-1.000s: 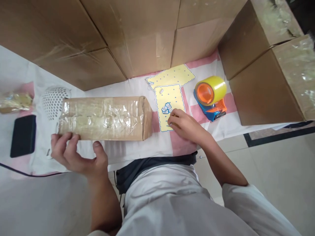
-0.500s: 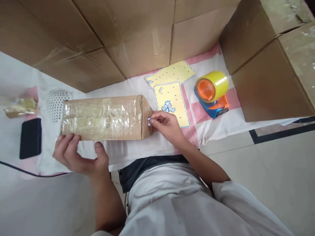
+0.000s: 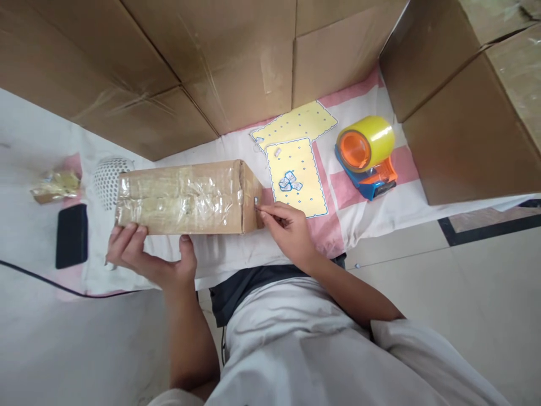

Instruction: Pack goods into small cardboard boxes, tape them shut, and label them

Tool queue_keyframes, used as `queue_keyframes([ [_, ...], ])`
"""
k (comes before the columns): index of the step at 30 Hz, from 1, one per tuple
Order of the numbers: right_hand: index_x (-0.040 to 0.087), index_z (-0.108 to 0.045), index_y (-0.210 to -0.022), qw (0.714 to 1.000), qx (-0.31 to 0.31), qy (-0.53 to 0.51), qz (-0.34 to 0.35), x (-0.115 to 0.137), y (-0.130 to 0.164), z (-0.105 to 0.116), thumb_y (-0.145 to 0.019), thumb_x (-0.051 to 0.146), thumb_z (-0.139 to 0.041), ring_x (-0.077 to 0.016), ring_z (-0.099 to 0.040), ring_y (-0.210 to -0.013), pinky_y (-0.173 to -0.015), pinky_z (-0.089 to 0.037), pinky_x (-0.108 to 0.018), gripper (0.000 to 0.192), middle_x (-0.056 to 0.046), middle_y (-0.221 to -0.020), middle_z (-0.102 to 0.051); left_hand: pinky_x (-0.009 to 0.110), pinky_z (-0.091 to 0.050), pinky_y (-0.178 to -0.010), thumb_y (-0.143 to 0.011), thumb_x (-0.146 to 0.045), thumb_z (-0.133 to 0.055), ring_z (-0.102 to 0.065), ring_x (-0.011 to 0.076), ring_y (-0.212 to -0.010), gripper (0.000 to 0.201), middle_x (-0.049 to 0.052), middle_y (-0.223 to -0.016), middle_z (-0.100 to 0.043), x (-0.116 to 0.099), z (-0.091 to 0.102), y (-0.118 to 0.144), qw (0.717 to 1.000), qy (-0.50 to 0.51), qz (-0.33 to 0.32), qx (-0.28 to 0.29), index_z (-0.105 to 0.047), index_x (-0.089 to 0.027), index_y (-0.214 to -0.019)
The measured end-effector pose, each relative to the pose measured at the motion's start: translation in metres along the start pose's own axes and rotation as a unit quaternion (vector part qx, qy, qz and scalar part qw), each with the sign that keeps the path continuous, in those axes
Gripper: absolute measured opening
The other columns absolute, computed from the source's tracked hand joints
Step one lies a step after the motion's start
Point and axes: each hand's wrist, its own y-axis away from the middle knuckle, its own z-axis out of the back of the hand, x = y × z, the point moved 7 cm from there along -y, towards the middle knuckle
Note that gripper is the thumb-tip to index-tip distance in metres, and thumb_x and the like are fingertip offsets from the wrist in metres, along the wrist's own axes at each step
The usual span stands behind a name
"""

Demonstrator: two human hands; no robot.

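Observation:
A long cardboard box (image 3: 186, 197) wrapped in clear tape lies on its side on the cloth-covered table (image 3: 372, 211). My left hand (image 3: 146, 259) cups its near left end, fingers on the front face. My right hand (image 3: 285, 225) presses a small sticker (image 3: 256, 202) with its fingertips onto the box's right end face. A yellow sticker sheet (image 3: 298, 176) with a few blue-edged stickers lies just right of the box, a second yellow sheet (image 3: 296, 122) behind it.
A tape dispenser (image 3: 367, 155) with a yellow roll sits to the right. Large cardboard boxes (image 3: 236, 62) wall the back and right (image 3: 465, 113). At left lie a white perforated object (image 3: 107, 177), a black phone (image 3: 71, 235), a crumpled wrapper (image 3: 54, 185) and a cable (image 3: 42, 279).
My right hand left the sticker sheet with a small sticker and moved left to the box's right end, where it now presses the sticker. My left hand stayed on the box.

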Motion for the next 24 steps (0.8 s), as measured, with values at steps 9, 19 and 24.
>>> queue_keyframes([
  [9, 0.021, -0.077, -0.127, 0.997, 0.042, -0.049, -0.047, -0.007, -0.007, -0.007, -0.094, 0.037, -0.062, -0.0190, -0.067, -0.095, -0.086, -0.057, -0.034, 0.040, -0.006, -0.113, -0.079, 0.065, -0.036, -0.118, -0.082, -0.042, -0.069, -0.046, 0.0366, -0.135, 0.060, 0.018, -0.132, -0.050, -0.005, 0.005, -0.003, 0.999, 0.047, -0.012, 0.002, -0.051, -0.016, -0.133],
  [19, 0.020, -0.070, -0.137, 0.997, 0.078, 0.016, -0.025, -0.005, 0.002, -0.004, -0.096, 0.030, -0.053, -0.0130, -0.050, -0.072, -0.066, -0.045, -0.027, 0.046, -0.001, -0.084, -0.066, 0.063, -0.037, -0.119, -0.080, -0.038, -0.068, -0.047, 0.0374, -0.137, 0.060, 0.020, -0.132, -0.052, -0.006, 0.004, -0.003, 0.999, 0.041, -0.003, 0.004, -0.052, -0.016, -0.134],
  [24, 0.022, -0.069, -0.139, 0.997, 0.070, 0.007, -0.038, -0.006, 0.005, -0.003, -0.095, 0.031, -0.055, -0.0135, -0.051, -0.070, -0.065, -0.046, -0.027, 0.047, 0.000, -0.083, -0.067, 0.064, -0.036, -0.119, -0.078, -0.044, -0.068, -0.046, 0.0382, -0.138, 0.061, 0.019, -0.131, -0.051, 0.001, 0.003, -0.001, 0.998, 0.035, 0.043, 0.014, -0.051, -0.019, -0.130],
])
